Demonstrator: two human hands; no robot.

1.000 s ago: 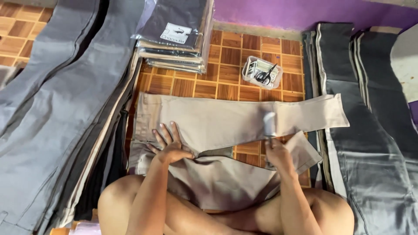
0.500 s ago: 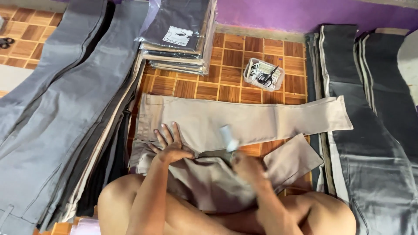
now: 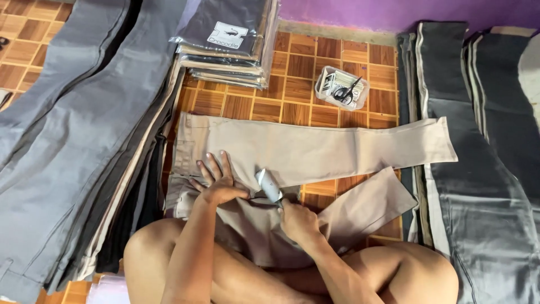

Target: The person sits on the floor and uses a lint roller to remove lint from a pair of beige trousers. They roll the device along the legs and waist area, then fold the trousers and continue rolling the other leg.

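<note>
Beige cotton trousers [image 3: 315, 152] are spread mid-floor, pinned by the flat, open left hand [image 3: 216, 183], while a white lint roller [image 3: 269, 185], gripped by the right hand [image 3: 298, 220], is at the crotch, legs seemingly unrolled.

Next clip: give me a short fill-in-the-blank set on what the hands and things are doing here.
1. The left hand lies flat on the ___ trousers.
2. The right hand grips a lint ___.
3. A pair of scissors sits in a small clear ___ on the tiled floor.
4. Beside the left hand, the long stacked trousers are mostly ___.

Missing words: beige; roller; tray; grey
</note>
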